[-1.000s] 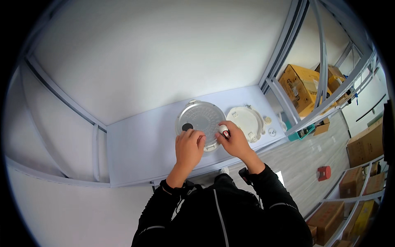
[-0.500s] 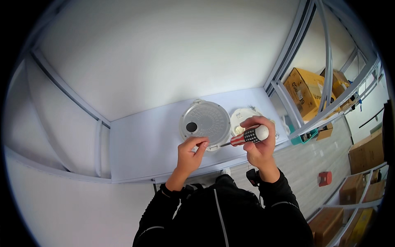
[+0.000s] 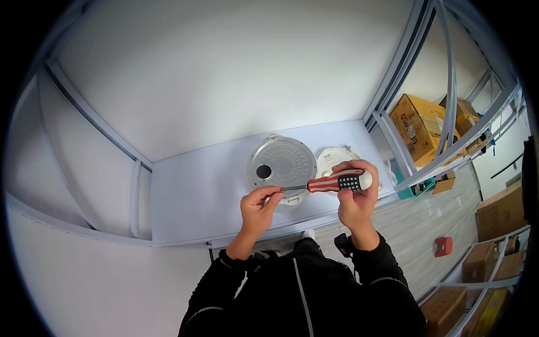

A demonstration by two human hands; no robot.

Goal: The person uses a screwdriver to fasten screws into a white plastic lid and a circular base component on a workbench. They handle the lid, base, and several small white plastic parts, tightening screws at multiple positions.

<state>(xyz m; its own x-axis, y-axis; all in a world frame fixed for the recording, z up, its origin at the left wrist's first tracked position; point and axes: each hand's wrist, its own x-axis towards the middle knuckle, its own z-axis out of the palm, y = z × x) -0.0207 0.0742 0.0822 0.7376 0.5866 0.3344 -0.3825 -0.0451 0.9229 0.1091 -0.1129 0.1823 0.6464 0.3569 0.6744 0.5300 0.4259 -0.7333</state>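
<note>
My right hand (image 3: 359, 196) is closed around the handle of a screwdriver (image 3: 331, 182) with a red-and-white striped, starred handle and a white end cap. Its shaft lies nearly level, pointing left. At the tip, the thumb and forefinger of my left hand (image 3: 259, 210) are pinched together; whatever is between them is too small to make out. Just beyond both hands a round grey disc-shaped part (image 3: 292, 160) with a white rim and a dark round opening rests on the table. A white round part (image 3: 331, 156) stands beside it, partly hidden by my right hand.
The pale table (image 3: 196, 196) backs onto a white wall, with frame posts at its sides. Small metal pieces (image 3: 346, 148) lie by the white part. Beyond the right edge are a yellow carton (image 3: 416, 128), a teal bin (image 3: 416, 191), a red stool (image 3: 443, 246) and shelved boxes (image 3: 479, 261).
The screwdriver has swung from pointing toward me-and-left to nearly level, and its tip has come to the pinched fingers of my left hand. My left hand stays almost in place.
</note>
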